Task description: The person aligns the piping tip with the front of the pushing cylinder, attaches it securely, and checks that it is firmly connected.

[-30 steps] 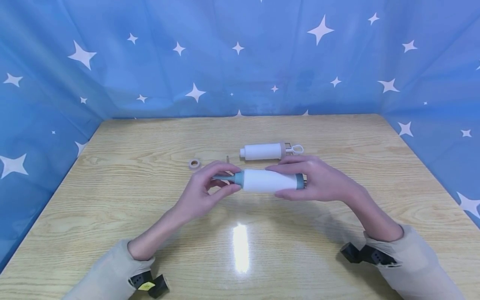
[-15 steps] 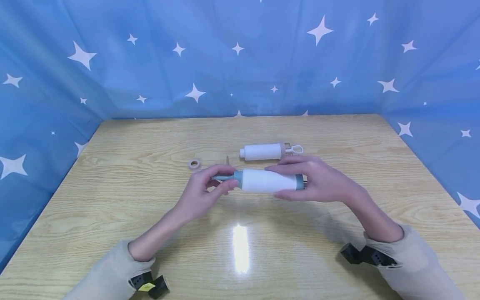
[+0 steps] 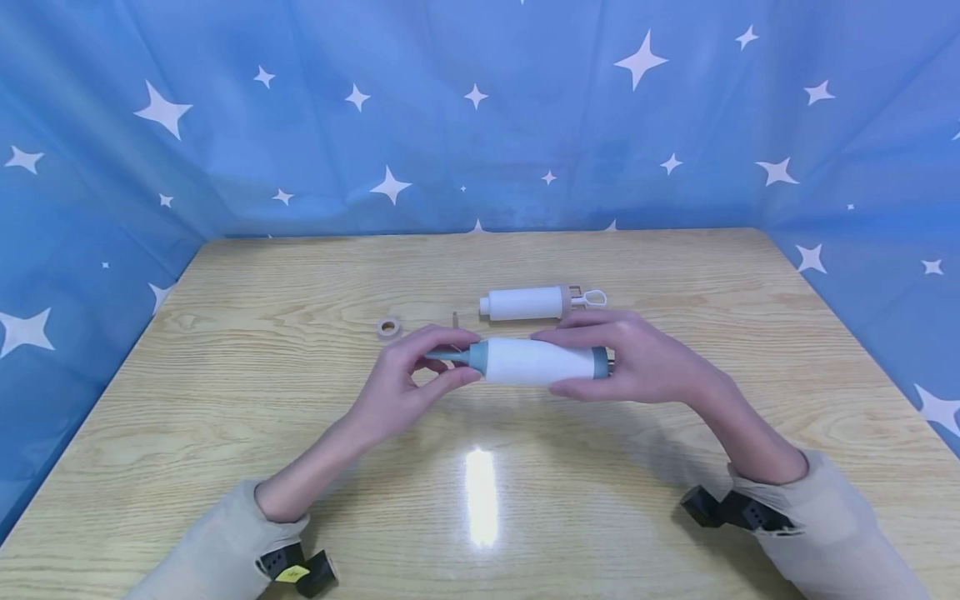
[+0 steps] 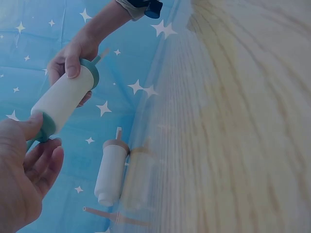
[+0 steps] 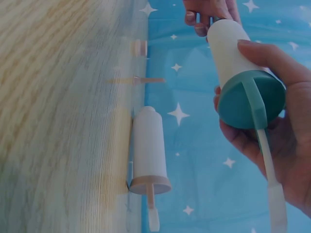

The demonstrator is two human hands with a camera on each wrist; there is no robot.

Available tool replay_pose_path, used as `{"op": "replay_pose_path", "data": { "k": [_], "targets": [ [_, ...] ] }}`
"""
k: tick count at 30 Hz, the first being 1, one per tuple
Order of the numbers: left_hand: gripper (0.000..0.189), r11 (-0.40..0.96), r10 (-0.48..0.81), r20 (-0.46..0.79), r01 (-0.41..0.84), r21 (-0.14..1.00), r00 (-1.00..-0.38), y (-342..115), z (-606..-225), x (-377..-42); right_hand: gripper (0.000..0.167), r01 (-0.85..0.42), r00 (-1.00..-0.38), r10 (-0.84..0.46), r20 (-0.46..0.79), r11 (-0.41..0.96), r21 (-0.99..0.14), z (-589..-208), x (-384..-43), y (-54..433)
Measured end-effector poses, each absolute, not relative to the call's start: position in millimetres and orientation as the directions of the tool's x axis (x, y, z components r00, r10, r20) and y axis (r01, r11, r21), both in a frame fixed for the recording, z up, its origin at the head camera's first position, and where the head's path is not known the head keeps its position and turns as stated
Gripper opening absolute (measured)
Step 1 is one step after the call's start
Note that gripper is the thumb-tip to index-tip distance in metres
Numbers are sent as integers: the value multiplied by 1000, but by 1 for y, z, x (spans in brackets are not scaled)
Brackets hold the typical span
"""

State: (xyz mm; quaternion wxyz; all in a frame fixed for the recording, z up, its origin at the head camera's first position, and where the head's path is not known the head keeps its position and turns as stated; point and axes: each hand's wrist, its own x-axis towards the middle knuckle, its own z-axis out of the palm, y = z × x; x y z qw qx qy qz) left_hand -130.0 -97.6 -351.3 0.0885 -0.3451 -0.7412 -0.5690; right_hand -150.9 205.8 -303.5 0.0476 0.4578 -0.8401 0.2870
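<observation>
A white icing syringe (image 3: 536,362) with teal ends is held level above the table. My left hand (image 3: 401,385) pinches its teal nozzle collar (image 3: 477,358) between thumb and fingers, the thin nozzle pointing left into the palm. Round the right part of the barrel, my right hand (image 3: 637,358) grips with the thumb on the near side. The right wrist view shows the teal end cap (image 5: 233,107) and a pale plunger rod (image 5: 272,189) sticking out of it. In the left wrist view, fingers partly cover the collar (image 4: 47,127).
A second white syringe (image 3: 525,304), with a beige cap and loop handle, lies just behind the hands. Left of it are a small tapered beige nozzle (image 3: 455,319) and a beige ring (image 3: 388,327) on the wooden table (image 3: 247,367). A blue starred curtain (image 3: 480,133) encloses the table.
The left thumb and fingers slid back off the collar's edge half a second ago and are now forward on it again. The right hand and barrel have hardly moved.
</observation>
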Motion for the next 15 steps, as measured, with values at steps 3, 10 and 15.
{"op": "replay_pose_path", "data": {
  "k": [3,10,15],
  "targets": [
    [31,102,404,543,626,773,-736,-98,-352,-130,47,-795,-577,-740,345,415,-442,-303,-151,205],
    [26,144,383,520,605,783,-763,-98,-351,-130,45,-809,-559,-744,364,396,-434,-303,-149,204],
    [25,182,390,447,543,820,-805,-98,-350,-130,44,-814,-556,-743,373,396,-426,-303,-149,204]
  ]
}}
